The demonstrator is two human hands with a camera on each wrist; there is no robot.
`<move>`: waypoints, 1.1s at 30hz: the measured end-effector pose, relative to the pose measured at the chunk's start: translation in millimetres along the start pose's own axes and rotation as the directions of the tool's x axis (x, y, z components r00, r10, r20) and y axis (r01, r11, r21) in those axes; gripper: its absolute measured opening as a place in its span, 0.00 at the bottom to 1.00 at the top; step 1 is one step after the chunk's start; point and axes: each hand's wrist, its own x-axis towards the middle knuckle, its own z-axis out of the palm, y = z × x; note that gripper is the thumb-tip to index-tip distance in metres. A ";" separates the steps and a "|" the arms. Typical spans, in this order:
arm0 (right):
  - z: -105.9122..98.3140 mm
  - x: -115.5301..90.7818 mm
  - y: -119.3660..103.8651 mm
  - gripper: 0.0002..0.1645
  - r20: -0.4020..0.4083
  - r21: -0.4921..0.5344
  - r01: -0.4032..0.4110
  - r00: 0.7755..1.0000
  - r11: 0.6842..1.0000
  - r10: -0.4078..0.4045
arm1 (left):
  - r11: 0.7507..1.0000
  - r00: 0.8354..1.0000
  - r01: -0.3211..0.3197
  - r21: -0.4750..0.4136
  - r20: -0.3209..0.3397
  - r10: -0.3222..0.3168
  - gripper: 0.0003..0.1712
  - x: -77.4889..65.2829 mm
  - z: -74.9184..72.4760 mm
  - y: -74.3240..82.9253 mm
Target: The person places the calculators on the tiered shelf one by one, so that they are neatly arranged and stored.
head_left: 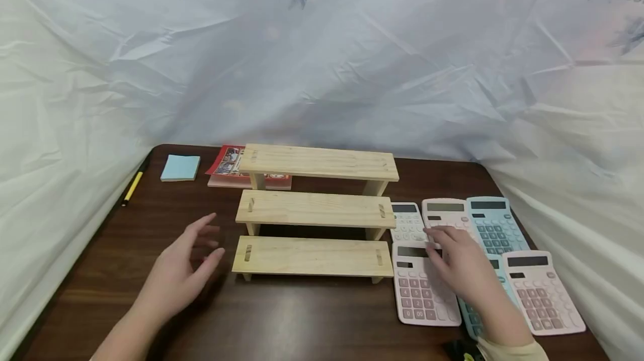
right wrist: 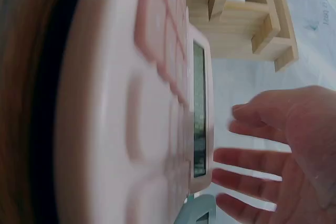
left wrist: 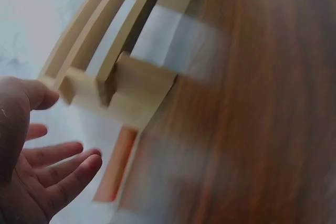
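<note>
A three-tier wooden step rack (head_left: 312,257) stands mid-table. Left of it my left hand (head_left: 180,271) hovers with fingers spread loosely and nothing in them; in the left wrist view its thumb overlaps the end of the rack (left wrist: 142,77). My right hand (head_left: 460,260) is over the calculators on the right, its fingertips at the upper right of the front pink calculator (head_left: 425,294). In the right wrist view that pink calculator (right wrist: 118,129) fills the left side, and the fingers (right wrist: 252,161) are extended beyond its display end.
Several more calculators lie around it: a white one (head_left: 406,221), a pink one (head_left: 540,299), a blue one (head_left: 495,229). Behind the rack is a red booklet (head_left: 227,161). Blue sticky notes (head_left: 180,167) and a yellow marker (head_left: 133,186) lie at the back left. White sheeting (head_left: 322,70) surrounds the table.
</note>
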 end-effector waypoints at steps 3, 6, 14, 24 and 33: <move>0.6 3.6 6.9 0.16 0.106 0.032 0.007 0.994 0.999 -0.010 | 0.995 0.998 0.028 -0.092 0.066 -0.022 0.38 7.4 7.9 -1.1; -0.6 8.8 11.9 0.15 0.220 0.081 -0.031 0.975 0.996 0.012 | 0.963 0.984 0.111 -0.247 0.162 -0.072 0.35 16.6 17.9 -5.4; 3.2 21.6 20.2 0.11 0.434 0.152 -0.122 0.900 0.981 0.045 | 0.725 0.908 0.389 -0.568 0.368 -0.199 0.36 16.0 38.6 -18.8; 7.1 20.6 27.9 0.08 0.521 0.266 -0.272 0.848 0.925 0.099 | 0.558 0.887 0.431 -0.709 0.445 -0.120 0.27 14.1 42.8 -21.7; -5.2 18.3 33.3 0.05 0.477 0.388 -0.259 0.878 0.885 0.048 | 0.521 0.886 0.434 -0.735 0.452 -0.100 0.27 15.1 45.4 -24.2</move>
